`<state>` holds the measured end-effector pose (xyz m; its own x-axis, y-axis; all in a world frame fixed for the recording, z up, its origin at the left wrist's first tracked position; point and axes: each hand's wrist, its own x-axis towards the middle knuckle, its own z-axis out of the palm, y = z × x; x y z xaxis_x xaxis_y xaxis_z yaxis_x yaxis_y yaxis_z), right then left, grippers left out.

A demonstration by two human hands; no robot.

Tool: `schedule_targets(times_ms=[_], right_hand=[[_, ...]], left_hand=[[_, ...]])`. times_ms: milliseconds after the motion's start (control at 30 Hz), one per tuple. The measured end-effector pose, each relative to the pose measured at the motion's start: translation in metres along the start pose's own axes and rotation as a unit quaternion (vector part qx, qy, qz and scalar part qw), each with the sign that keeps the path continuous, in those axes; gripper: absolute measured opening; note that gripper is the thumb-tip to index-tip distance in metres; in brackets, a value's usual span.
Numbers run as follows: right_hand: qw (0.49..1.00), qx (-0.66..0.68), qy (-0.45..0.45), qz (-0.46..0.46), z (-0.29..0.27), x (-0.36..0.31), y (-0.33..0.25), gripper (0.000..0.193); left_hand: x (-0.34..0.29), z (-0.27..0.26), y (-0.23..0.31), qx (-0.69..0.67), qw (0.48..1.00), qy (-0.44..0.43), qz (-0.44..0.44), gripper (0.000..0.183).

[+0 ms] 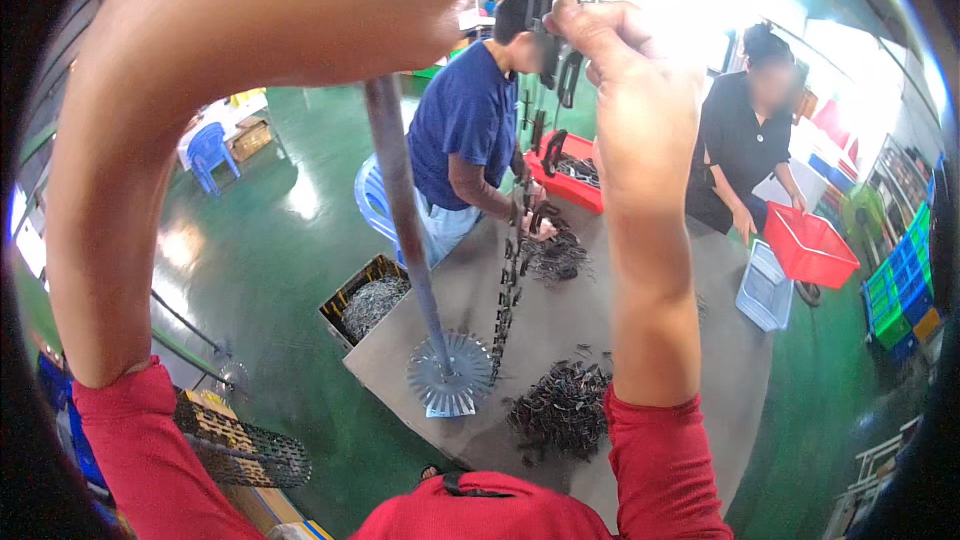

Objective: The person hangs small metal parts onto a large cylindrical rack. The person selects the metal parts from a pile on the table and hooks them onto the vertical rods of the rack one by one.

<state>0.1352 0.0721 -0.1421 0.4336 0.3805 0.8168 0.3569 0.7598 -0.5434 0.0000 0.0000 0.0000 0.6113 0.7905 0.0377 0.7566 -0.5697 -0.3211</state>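
Observation:
Both my arms are raised over a grey table (400, 345). My right hand (615, 40) is closed, its thumb and fingers pinching a small black clip-like part (549, 20) at the top of a hanging column of similar black parts (508, 290). Up at the top edge, my left hand (480, 0) reaches across beside the same column; its fingers are mostly cut off or hidden. A grey metal pole (405, 190) stands under my left wrist, with a round slotted metal disc (450, 375) at its foot. Close to me lies a pile of black parts (562, 408).
Across the table, a person in blue (465, 130) handles another black pile (557, 258) beside a red tray (580, 196). At right, a person in black (740, 140) holds a red basket (812, 245) near a pale blue bin (765, 288). A crate of metal pieces (372, 306) stands left.

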Motion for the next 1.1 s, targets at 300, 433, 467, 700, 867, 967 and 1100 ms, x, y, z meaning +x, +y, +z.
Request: schedule_targets(times_ms=[300,433,467,700,867,967,1100], right_hand=[[0.965,-0.071,-0.223,0.122,-0.055,0.024,0.025,0.014],[0.973,0.015,-0.202,0.112,-0.036,0.023,0.034,0.018],[0.977,0.025,-0.184,0.106,-0.034,0.023,0.031,0.019],[0.981,0.037,-0.188,0.033,-0.001,0.033,0.026,0.025],[0.971,0.021,-0.235,0.022,0.0,0.037,0.02,0.023],[0.967,0.035,-0.25,0.023,0.002,0.04,0.021,0.02],[0.969,0.041,-0.243,0.029,0.004,0.042,0.022,0.019]], left_hand=[[0.03,0.054,-0.072,-0.073,0.944,0.279,0.16,0.042],[0.041,0.07,-0.089,-0.063,0.915,0.339,0.211,0.044],[0.039,0.07,-0.088,-0.058,0.915,0.336,0.215,0.044],[0.035,0.057,-0.084,-0.04,0.929,0.294,0.224,0.048],[0.027,0.049,-0.071,-0.013,0.945,0.274,0.181,0.049],[0.032,0.039,-0.063,0.013,0.965,0.231,0.123,0.05],[0.041,0.042,-0.054,0.077,0.956,0.263,0.102,0.038]])
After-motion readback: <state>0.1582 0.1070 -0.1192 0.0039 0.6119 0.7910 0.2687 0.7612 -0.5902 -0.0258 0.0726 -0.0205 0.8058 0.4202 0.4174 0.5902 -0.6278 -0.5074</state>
